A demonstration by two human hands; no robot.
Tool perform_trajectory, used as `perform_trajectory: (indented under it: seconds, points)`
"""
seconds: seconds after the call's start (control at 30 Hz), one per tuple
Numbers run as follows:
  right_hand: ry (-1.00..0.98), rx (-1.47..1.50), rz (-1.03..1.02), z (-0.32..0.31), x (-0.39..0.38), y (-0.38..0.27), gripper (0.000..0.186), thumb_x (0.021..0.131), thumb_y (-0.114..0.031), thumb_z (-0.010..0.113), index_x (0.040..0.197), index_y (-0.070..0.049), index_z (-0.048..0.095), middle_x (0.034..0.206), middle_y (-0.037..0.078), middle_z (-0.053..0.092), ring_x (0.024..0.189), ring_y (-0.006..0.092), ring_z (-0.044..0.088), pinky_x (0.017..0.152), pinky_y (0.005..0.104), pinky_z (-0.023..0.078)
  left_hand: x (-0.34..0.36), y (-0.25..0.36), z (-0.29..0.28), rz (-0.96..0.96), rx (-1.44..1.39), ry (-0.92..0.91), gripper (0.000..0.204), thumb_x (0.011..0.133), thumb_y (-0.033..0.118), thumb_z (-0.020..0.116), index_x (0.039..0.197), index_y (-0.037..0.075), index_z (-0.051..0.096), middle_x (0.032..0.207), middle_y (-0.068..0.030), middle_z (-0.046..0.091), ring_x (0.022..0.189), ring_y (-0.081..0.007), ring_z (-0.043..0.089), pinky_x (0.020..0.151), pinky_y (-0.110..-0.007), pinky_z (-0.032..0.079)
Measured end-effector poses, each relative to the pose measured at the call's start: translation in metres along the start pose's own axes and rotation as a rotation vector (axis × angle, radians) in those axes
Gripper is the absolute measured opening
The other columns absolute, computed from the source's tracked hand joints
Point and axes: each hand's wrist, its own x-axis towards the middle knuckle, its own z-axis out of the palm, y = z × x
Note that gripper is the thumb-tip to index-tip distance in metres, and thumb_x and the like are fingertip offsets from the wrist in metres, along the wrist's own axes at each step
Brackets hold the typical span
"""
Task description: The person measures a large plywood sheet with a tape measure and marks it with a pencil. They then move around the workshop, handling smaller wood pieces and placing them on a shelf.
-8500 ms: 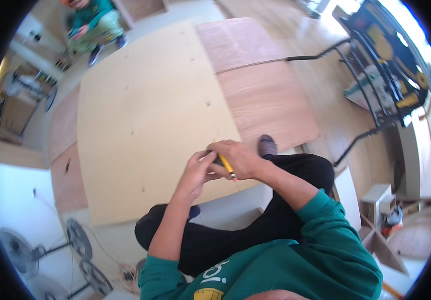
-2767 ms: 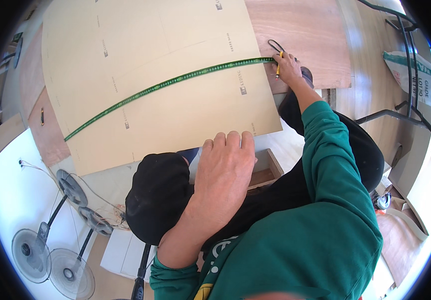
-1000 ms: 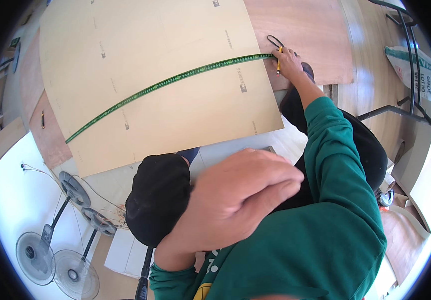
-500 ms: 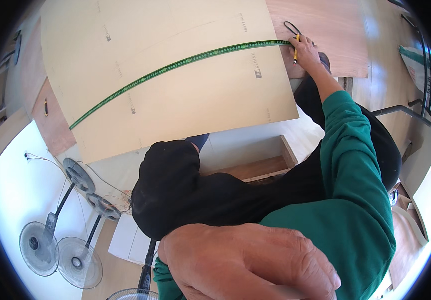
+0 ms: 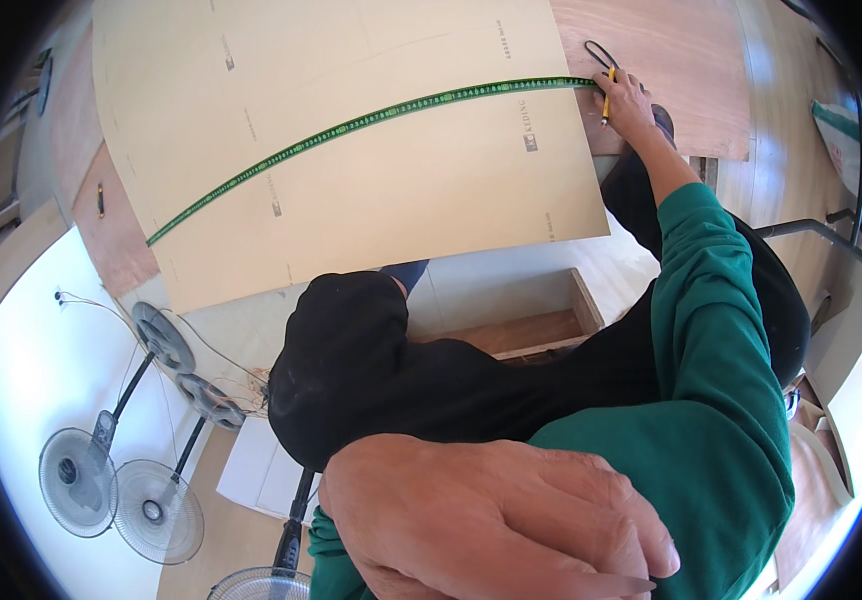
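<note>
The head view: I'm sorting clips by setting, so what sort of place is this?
Probably an indoor woodworking or renovation space, though I can't tell which. A green measuring tape stretches across a large beige board, with a reddish wood sheet alongside.

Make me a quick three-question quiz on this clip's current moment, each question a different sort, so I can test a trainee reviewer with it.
1. Multiple choice: what colour is the extended tape measure?
A) red
B) green
C) white
2. True or false: the left hand is touching the pale board.
3. Fill in the blank: at the right hand, a yellow ____ shows, lying across the fingers.

Key
1. B, green.
2. False; the left hand is apart from the pale board.
3. pencil
</note>
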Motion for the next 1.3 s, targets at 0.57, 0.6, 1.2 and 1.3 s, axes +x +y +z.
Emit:
perform_trajectory:
  seconds: [0.57, 0.6, 1.2, 1.3]
  points:
    - [0.038, -0.010, -0.041, 0.002, -0.002, 0.002, 0.035, 0.089, -0.027, 0.064, 0.123, -0.021, 0.058, 0.120, 0.013, 0.055, 0.116, 0.0366, 0.054, 0.087, 0.0564, 0.050, 0.004, -0.016, -0.011, 0.112, 0.066, -0.078, 0.037, 0.087, 0.032, 0.073, 0.094, -0.005, 0.072, 0.085, -0.0177, 0.070, 0.080, -0.0280, 0.066, 0.077, -0.040, 0.056]
    - [0.035, -0.009, -0.038, 0.002, -0.002, 0.003, 0.035, 0.089, -0.027, 0.064, 0.123, -0.021, 0.058, 0.120, 0.013, 0.055, 0.116, 0.0367, 0.054, 0.086, 0.0566, 0.050, 0.005, -0.019, -0.008, 0.148, 0.064, -0.050, 0.037, 0.087, 0.031, 0.073, 0.093, -0.005, 0.073, 0.085, -0.0176, 0.070, 0.080, -0.0279, 0.066, 0.076, -0.040, 0.056]
    - [0.005, 0.007, -0.009, -0.001, -0.002, 0.001, 0.034, 0.089, -0.027, 0.063, 0.123, -0.023, 0.059, 0.121, 0.010, 0.055, 0.120, 0.0333, 0.053, 0.090, 0.0585, 0.047, 0.015, -0.028, -0.040, 0.123, -0.024, -0.306, 0.026, 0.091, 0.018, 0.068, 0.098, -0.006, 0.070, 0.092, -0.0217, 0.068, 0.091, -0.0303, 0.065, 0.088, -0.047, 0.053]
    - [0.025, -0.004, -0.025, 0.000, -0.002, 0.002, 0.032, 0.089, -0.027, 0.064, 0.121, -0.020, 0.059, 0.122, 0.012, 0.055, 0.118, 0.0358, 0.053, 0.087, 0.0571, 0.049, 0.010, -0.020, -0.023, 0.032, -0.009, -0.159, 0.032, 0.089, 0.022, 0.070, 0.101, -0.008, 0.069, 0.095, -0.0236, 0.068, 0.092, -0.0324, 0.065, 0.085, -0.045, 0.054]
